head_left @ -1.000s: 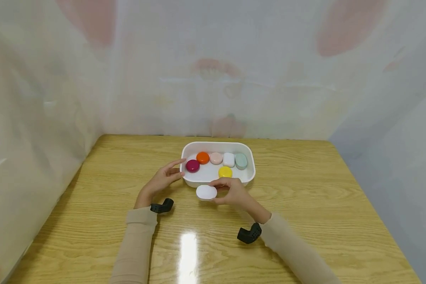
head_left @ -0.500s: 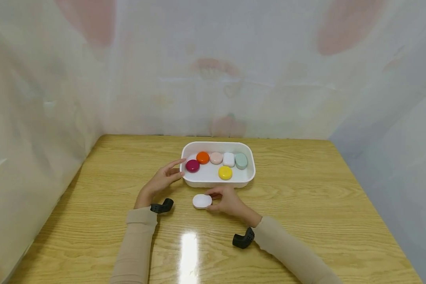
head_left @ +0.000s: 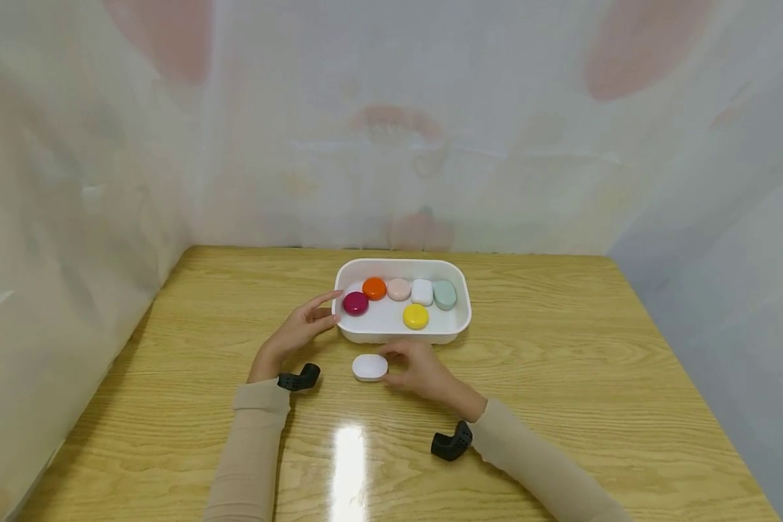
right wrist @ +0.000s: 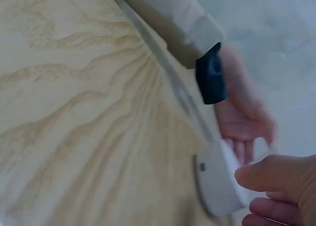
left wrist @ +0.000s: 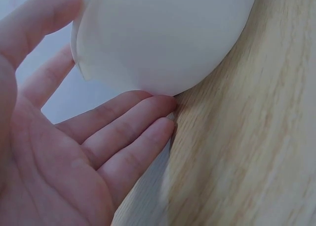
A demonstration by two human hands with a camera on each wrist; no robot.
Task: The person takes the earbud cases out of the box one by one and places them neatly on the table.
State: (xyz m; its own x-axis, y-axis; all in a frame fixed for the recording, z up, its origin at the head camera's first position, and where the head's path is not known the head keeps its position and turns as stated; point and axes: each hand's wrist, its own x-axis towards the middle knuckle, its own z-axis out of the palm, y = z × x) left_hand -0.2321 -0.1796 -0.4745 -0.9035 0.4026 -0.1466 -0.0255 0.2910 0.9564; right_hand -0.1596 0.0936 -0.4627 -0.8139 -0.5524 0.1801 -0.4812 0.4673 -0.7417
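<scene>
A white rounded tray [head_left: 404, 337] stands at the middle of the table. My left hand [head_left: 295, 332] touches its left end, thumb and fingers spread against rim and outer wall; the left wrist view shows the fingers mostly straight on the wall [left wrist: 158, 43]. In front of the tray, my right hand [head_left: 417, 368] pinches a white oval earbud case [head_left: 369, 367] by its right end. A small dark slot shows on the side of the case [right wrist: 213, 179] in the right wrist view, and the case appears to sit on the table. My right fingertips are partly hidden.
Inside the tray lie several glossy rounded pieces: crimson [head_left: 355, 304], orange [head_left: 374, 288], pale pink [head_left: 399, 289], white [head_left: 422, 292], pale green [head_left: 444, 295] and yellow [head_left: 415, 316]. Curtain-like sheets [head_left: 391, 181] surround the wooden table [head_left: 561, 377] at back and sides.
My right hand has moved toward me and slightly left with the earbud case, away from the tray's front edge, then nearly stopped. My left hand has stayed at the tray's left end.
</scene>
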